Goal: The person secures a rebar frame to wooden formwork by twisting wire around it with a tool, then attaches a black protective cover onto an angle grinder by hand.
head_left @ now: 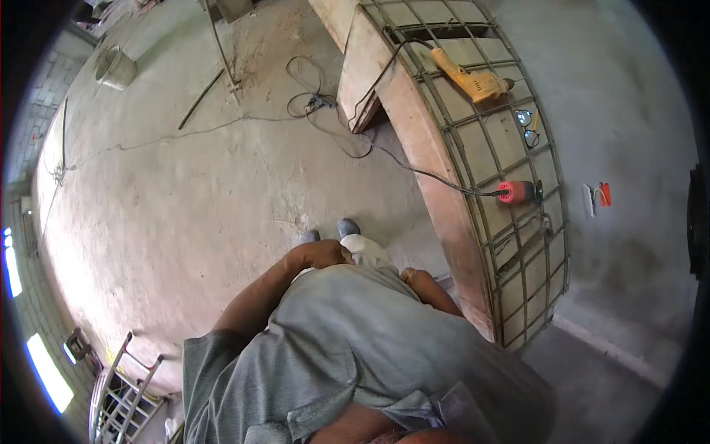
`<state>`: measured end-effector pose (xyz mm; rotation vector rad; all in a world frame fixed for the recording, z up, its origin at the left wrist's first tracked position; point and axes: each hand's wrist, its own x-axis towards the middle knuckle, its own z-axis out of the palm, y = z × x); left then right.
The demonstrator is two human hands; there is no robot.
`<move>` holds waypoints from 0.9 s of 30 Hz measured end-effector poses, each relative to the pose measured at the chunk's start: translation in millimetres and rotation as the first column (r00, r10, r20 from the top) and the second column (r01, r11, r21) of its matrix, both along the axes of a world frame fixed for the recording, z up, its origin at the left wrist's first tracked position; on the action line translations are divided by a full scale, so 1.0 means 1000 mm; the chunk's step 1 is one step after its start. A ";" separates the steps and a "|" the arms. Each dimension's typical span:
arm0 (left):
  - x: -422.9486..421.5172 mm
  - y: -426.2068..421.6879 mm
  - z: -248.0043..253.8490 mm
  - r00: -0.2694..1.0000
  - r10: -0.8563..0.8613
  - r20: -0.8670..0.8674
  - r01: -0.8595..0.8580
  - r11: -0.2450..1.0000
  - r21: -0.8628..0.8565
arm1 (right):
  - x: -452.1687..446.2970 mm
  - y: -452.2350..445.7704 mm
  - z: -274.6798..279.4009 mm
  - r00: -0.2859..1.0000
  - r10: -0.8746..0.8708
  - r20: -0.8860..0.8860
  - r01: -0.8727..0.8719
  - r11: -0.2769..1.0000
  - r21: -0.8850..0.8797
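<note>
My left hand (325,254) is closed in front of my light trousers (367,250), just beyond the hem of my grey shirt (370,303). Whether anything is inside its curled fingers is hidden. Only a small part of my right hand (410,276) shows past the shirt's right side; its fingers are out of sight. To the right, a rebar grid (484,137) lies over a wooden formwork. A yellow drill (473,78), a pair of glasses (528,127) and a red-and-black corded power tool (518,192) rest on the bars.
Black cable (318,103) loops across the concrete floor (185,207) and up to the formwork board (421,140). A bucket (116,69) stands at the far left, and a ladder (126,392) at the lower left. A red electrical box (606,194) is set in the grey wall.
</note>
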<state>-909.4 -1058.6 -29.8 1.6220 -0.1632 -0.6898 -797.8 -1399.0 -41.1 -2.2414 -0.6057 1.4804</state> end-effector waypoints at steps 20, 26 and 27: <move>-0.309 -0.063 0.001 0.416 0.880 -0.229 -0.654 0.465 0.596 | -0.016 -0.115 -0.187 0.853 -0.473 -0.223 0.397 0.863 -0.311; -0.319 -0.070 0.025 0.418 0.868 -0.268 -0.728 0.496 0.473 | -0.007 -0.049 -0.044 0.983 -0.184 -0.012 0.183 0.980 -0.081; -0.321 -0.075 0.027 0.417 0.871 -0.261 -0.739 0.492 0.460 | -0.005 -0.049 -0.045 0.985 -0.171 -0.003 0.171 0.982 -0.077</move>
